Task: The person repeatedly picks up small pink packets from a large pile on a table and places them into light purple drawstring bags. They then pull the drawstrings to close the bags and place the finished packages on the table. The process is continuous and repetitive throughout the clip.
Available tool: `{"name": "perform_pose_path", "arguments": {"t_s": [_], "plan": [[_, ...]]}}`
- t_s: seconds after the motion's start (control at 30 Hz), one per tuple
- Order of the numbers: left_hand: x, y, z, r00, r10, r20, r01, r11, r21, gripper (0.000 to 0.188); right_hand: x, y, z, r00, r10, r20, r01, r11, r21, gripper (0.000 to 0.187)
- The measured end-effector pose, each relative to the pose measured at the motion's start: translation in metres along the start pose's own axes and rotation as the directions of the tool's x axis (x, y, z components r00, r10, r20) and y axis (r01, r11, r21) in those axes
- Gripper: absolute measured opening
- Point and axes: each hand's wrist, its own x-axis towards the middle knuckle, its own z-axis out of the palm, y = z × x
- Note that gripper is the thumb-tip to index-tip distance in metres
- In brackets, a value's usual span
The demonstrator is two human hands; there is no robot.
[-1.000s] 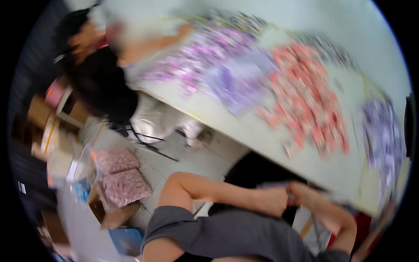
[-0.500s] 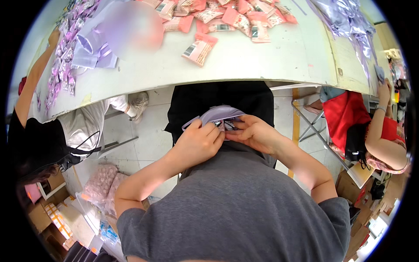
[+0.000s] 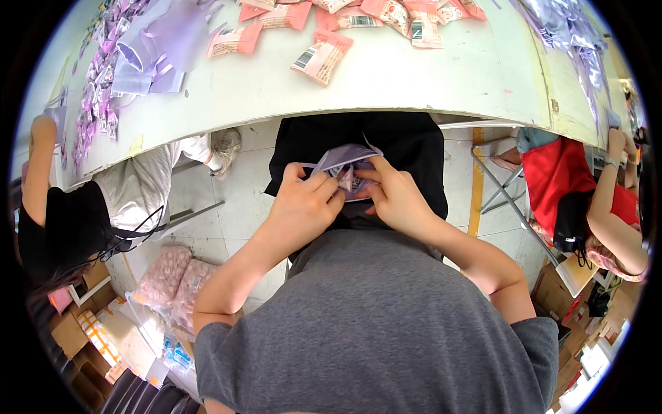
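From my distant seat I look down on two bare hands and a lilac bag [image 3: 338,156]. The bag sits between the hands, above black cloth [image 3: 407,141] on the lap, well short of the table [image 3: 441,86] and apart from it. Its mouth is open toward the wearer. The left hand [image 3: 308,202] grasps the bag's left edge, the other fingers curled in at the opening. The right hand [image 3: 398,196] grips the right edge, thumb and fingers bent around the rim. A small shiny packet [image 3: 347,178] shows inside, between the fingertips; I cannot tell whether any finger pinches it.

I judge the main danger to be a slip: the bag looks thin and smooth, so if either grip loosens, the mouth could fold shut or tip, and the packet could slide out onto the lap. From there it could drop to the floor [image 3: 258,181], since no tabletop lies beneath the hands. Uneven pulling at the two edges could tear a side. Fingers crowding the opening could snag the packet or crease the rim. On the table, one pink packet [image 3: 323,58] lies nearest the front edge; a bumped table might shift it.
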Motion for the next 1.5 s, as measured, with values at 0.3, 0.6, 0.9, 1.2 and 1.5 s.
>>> {"name": "perform_pose_path", "arguments": {"t_s": [0.3, 0.6, 0.9, 1.2, 1.5], "plan": [[-0.005, -0.008, 0.000, 0.998, -0.020, -0.059, 0.015, 0.997, -0.072, 0.010, 0.003, -0.017, -0.007, 0.868, -0.488, -0.090, 0.298, 0.657, -0.692, 0.017], [-0.003, -0.003, -0.006, 0.988, -0.145, 0.045, 0.148, 0.986, -0.075, 0.019, 0.023, 0.005, 0.003, 0.972, -0.235, -0.010, 0.204, 0.862, -0.465, 0.033], [0.001, -0.002, 0.006, 0.975, -0.151, 0.162, 0.171, 0.978, -0.120, 0.041, 0.027, 0.003, -0.011, 0.984, -0.178, 0.017, 0.168, 0.889, -0.427, 0.032], [0.004, -0.003, 0.006, 0.930, -0.272, 0.247, 0.296, 0.953, -0.066, 0.033, 0.033, 0.002, 0.001, 0.971, -0.233, 0.055, 0.231, 0.855, -0.465, 0.028], [-0.014, 0.009, -0.015, 0.907, -0.412, 0.086, 0.404, 0.909, 0.104, 0.023, 0.018, -0.031, 0.022, 0.965, -0.260, 0.038, 0.243, 0.826, -0.509, 0.038]]}}
